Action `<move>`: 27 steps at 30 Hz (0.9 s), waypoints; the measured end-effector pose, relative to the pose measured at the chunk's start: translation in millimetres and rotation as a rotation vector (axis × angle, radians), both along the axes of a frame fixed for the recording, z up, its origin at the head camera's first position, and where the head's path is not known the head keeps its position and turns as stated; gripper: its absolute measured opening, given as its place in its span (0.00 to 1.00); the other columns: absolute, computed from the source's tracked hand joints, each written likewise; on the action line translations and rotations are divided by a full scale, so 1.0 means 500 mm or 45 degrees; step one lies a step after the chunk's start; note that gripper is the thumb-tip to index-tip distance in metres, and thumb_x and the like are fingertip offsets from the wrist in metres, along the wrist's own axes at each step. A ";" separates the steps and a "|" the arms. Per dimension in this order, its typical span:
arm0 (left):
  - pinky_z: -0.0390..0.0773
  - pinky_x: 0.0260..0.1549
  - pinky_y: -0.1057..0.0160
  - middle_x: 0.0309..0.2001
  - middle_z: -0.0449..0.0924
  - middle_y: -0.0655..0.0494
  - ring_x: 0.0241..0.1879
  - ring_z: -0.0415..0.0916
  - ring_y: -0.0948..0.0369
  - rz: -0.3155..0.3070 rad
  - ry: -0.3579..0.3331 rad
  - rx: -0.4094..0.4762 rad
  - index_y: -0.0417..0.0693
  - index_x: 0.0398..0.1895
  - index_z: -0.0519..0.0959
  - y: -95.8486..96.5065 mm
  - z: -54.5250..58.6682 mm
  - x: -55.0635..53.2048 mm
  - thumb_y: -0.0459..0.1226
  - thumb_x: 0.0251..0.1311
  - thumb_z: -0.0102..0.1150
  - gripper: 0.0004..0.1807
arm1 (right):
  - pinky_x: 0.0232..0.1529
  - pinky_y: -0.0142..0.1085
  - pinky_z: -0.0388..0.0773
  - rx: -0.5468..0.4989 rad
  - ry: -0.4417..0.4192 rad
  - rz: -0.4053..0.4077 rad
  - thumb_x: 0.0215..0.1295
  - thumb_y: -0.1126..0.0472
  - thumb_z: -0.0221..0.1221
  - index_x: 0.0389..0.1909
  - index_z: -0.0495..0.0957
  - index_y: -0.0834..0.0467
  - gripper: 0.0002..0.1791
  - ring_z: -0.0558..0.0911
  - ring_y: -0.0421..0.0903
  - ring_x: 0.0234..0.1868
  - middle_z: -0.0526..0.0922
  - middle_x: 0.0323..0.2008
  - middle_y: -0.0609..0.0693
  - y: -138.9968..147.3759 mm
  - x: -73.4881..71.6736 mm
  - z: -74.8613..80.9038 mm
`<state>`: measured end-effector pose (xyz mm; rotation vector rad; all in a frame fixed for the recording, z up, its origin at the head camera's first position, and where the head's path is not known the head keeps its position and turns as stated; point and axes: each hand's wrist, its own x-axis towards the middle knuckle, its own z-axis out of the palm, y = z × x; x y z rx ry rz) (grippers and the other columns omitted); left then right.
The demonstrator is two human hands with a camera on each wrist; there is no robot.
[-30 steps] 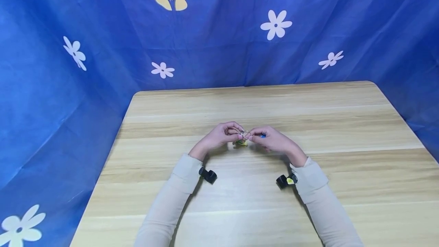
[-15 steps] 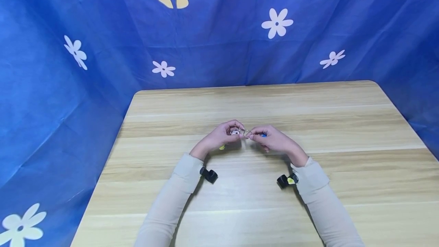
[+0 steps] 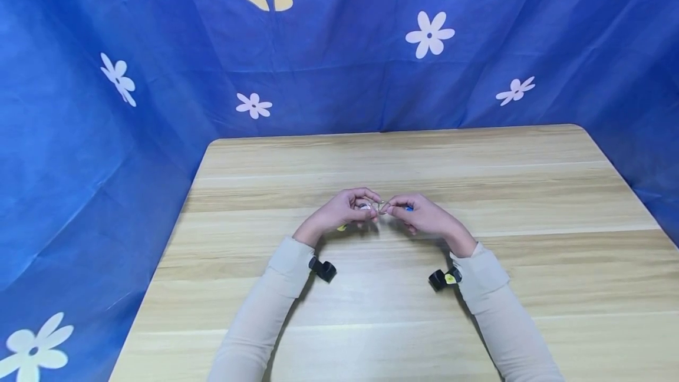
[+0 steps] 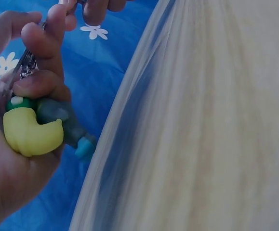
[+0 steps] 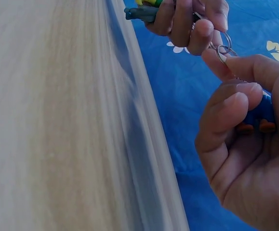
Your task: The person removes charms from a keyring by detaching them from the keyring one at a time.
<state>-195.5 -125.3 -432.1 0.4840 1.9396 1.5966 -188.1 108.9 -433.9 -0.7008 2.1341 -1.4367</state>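
My left hand (image 3: 336,214) and right hand (image 3: 424,217) meet fingertip to fingertip over the middle of the table. Curled left fingers hold a keychain with a yellow, curved rubbery charm (image 4: 32,134) and a grey figure (image 4: 62,118) with a turquoise tip; both lie against the palm. Metal links (image 4: 27,62) run up from them between the fingers. At the fingertips, metal split rings (image 5: 222,52) overlap, and my right thumb and forefinger pinch one. A blue figurine (image 5: 259,113) with orange feet sits inside the curled right hand, partly hidden. Whether the rings are linked I cannot tell.
The light wood table (image 3: 339,311) spreads around both arms. A blue cloth (image 3: 329,63) with white flowers and yellow trees hangs behind and at the sides. A black camera mount sits on each wrist, the left mount (image 3: 323,270) and the right mount (image 3: 444,279).
The yellow charm hung below the fingertips between my hands; now it lies further left, beneath the left palm. The rings have turned slightly at the fingertips. Both arms stay nearly in place.
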 end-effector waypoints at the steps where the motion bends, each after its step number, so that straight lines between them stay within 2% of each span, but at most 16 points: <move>1: 0.78 0.30 0.69 0.38 0.85 0.47 0.32 0.79 0.62 -0.008 0.019 -0.016 0.41 0.58 0.73 0.000 0.001 -0.001 0.32 0.60 0.61 0.21 | 0.15 0.29 0.66 0.005 0.000 -0.005 0.73 0.62 0.48 0.48 0.79 0.65 0.15 0.66 0.37 0.12 0.73 0.22 0.57 0.001 -0.001 0.000; 4: 0.77 0.33 0.70 0.39 0.82 0.53 0.36 0.77 0.63 -0.023 0.092 -0.083 0.44 0.59 0.74 -0.002 0.004 -0.003 0.34 0.60 0.62 0.23 | 0.15 0.29 0.66 0.018 -0.003 -0.020 0.73 0.61 0.48 0.49 0.79 0.65 0.15 0.66 0.37 0.12 0.76 0.28 0.63 0.003 -0.003 0.002; 7: 0.75 0.35 0.69 0.40 0.79 0.55 0.37 0.74 0.63 -0.030 0.130 -0.131 0.46 0.60 0.75 -0.002 0.007 -0.003 0.35 0.60 0.62 0.23 | 0.16 0.30 0.68 0.024 -0.007 -0.028 0.73 0.61 0.48 0.49 0.79 0.64 0.15 0.67 0.38 0.13 0.76 0.28 0.61 0.004 -0.004 0.004; 8: 0.74 0.35 0.69 0.40 0.78 0.55 0.37 0.73 0.63 -0.029 0.138 -0.144 0.47 0.60 0.75 -0.002 0.008 -0.003 0.35 0.60 0.62 0.23 | 0.16 0.30 0.68 0.025 -0.012 -0.033 0.73 0.61 0.48 0.49 0.79 0.64 0.15 0.67 0.38 0.13 0.74 0.25 0.59 0.004 -0.004 0.004; 14: 0.74 0.34 0.68 0.40 0.77 0.55 0.36 0.72 0.63 -0.002 0.121 -0.154 0.48 0.62 0.74 -0.001 0.010 0.000 0.36 0.61 0.60 0.24 | 0.18 0.32 0.71 0.013 -0.024 -0.049 0.72 0.61 0.49 0.49 0.80 0.64 0.15 0.68 0.39 0.13 0.68 0.14 0.47 0.000 -0.002 0.004; 16: 0.74 0.35 0.68 0.41 0.78 0.52 0.36 0.73 0.63 0.005 0.112 -0.148 0.47 0.62 0.74 0.000 0.010 0.000 0.36 0.61 0.60 0.24 | 0.19 0.32 0.72 0.008 -0.034 -0.048 0.72 0.61 0.49 0.48 0.79 0.64 0.15 0.69 0.39 0.14 0.68 0.13 0.46 -0.001 -0.002 0.003; 19: 0.75 0.38 0.68 0.48 0.78 0.51 0.38 0.74 0.64 0.012 0.116 -0.155 0.48 0.62 0.74 0.001 0.009 0.000 0.37 0.61 0.60 0.24 | 0.19 0.32 0.72 -0.001 -0.068 -0.049 0.73 0.62 0.48 0.49 0.79 0.66 0.15 0.69 0.39 0.14 0.68 0.14 0.46 0.000 -0.001 0.001; 21: 0.75 0.36 0.68 0.51 0.77 0.51 0.36 0.73 0.64 0.017 0.106 -0.149 0.48 0.62 0.74 0.002 0.008 -0.001 0.37 0.61 0.61 0.24 | 0.19 0.32 0.72 -0.003 -0.089 -0.056 0.73 0.62 0.47 0.49 0.78 0.67 0.15 0.69 0.39 0.14 0.69 0.15 0.47 0.001 -0.002 0.001; 24: 0.73 0.30 0.68 0.47 0.78 0.52 0.30 0.70 0.64 0.034 0.071 -0.133 0.48 0.62 0.75 0.003 0.008 -0.002 0.37 0.60 0.62 0.24 | 0.19 0.32 0.73 -0.008 -0.114 -0.061 0.73 0.62 0.46 0.49 0.77 0.67 0.16 0.69 0.39 0.15 0.69 0.16 0.47 0.003 -0.003 0.001; 27: 0.75 0.29 0.68 0.41 0.80 0.54 0.30 0.73 0.62 0.069 0.024 -0.087 0.47 0.61 0.74 0.002 0.007 -0.003 0.34 0.59 0.63 0.25 | 0.20 0.33 0.74 -0.012 -0.130 -0.065 0.73 0.62 0.46 0.50 0.77 0.67 0.16 0.70 0.39 0.15 0.69 0.16 0.47 0.005 -0.005 0.002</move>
